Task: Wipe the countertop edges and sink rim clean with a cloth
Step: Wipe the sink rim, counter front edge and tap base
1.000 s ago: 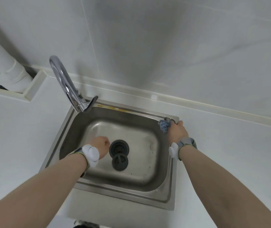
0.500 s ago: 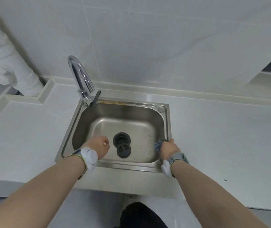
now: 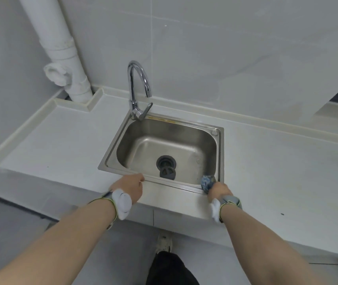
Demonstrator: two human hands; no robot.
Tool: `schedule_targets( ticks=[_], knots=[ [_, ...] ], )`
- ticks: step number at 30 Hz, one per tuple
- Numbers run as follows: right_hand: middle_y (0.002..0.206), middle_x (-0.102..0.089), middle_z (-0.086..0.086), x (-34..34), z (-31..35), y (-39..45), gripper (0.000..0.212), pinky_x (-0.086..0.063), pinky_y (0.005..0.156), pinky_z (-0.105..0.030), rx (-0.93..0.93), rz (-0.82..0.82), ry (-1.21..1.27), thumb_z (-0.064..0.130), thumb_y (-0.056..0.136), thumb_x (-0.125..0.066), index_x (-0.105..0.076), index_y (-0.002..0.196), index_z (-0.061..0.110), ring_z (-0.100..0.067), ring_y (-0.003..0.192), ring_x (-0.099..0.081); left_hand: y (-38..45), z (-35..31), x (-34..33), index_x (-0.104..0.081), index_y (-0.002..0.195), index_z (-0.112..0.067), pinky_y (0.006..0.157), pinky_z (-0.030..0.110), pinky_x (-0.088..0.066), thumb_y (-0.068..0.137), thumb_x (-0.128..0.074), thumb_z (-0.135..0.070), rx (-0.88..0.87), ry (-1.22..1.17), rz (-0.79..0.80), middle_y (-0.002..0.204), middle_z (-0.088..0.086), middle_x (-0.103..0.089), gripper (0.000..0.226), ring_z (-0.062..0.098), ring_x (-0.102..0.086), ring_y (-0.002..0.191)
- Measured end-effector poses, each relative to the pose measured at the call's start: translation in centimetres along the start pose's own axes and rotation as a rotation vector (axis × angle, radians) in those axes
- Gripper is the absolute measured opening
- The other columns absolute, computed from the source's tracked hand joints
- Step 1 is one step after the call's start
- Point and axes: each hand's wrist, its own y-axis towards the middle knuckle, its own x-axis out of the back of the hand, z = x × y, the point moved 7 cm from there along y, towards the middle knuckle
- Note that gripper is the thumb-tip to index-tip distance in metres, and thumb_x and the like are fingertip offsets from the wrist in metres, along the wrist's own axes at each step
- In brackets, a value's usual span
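The right hand (image 3: pixel 218 191) grips a bunched blue cloth (image 3: pixel 207 182), pressing it onto the steel sink's rim (image 3: pixel 221 153) at the near right corner for wiping, while the left hand (image 3: pixel 130 187), fingers curled and holding nothing, rests at the near rim, apparently for balance.

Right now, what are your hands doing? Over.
Right hand grips cloth at sink rim near corner. Left hand curled, holding nothing, on front rim. Nothing blocking.

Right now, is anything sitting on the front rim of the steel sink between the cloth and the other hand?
Nothing visible does. The right hand holds the blue patterned cloth at the front right corner of the stainless steel sink; the front rim runs bare to the left hand, whose fingers rest near its edge.
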Motion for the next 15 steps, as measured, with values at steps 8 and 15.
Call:
schedule_targets(
  ticks=[8,15],
  knots=[
    [0.125,-0.059,-0.009,1.8,0.3,1.7,0.04,-0.047,0.09,-0.034,0.081,-0.01,-0.21,0.018,0.086,-0.05,-0.049,0.125,0.012,-0.027,0.113,-0.059,2.0,1.1,2.2,-0.051,0.129,-0.026,0.079,0.03,-0.052,0.096,-0.042,-0.03,0.05,-0.022,-0.003,0.107,0.002,-0.066,0.034,0.022,-0.062,0.088],
    [0.125,-0.057,-0.011,6.9,1.4,9.1,0.03,-0.046,0.09,-0.036,0.059,-0.148,-0.177,0.017,0.092,-0.039,-0.046,0.121,0.011,-0.03,0.112,-0.059,7.6,1.4,5.7,-0.053,0.129,-0.026,0.08,0.026,-0.049,0.095,-0.044,-0.03,0.133,-0.079,-0.047,0.109,-0.002,-0.066,0.035,0.021,-0.063,0.094]
  ],
)
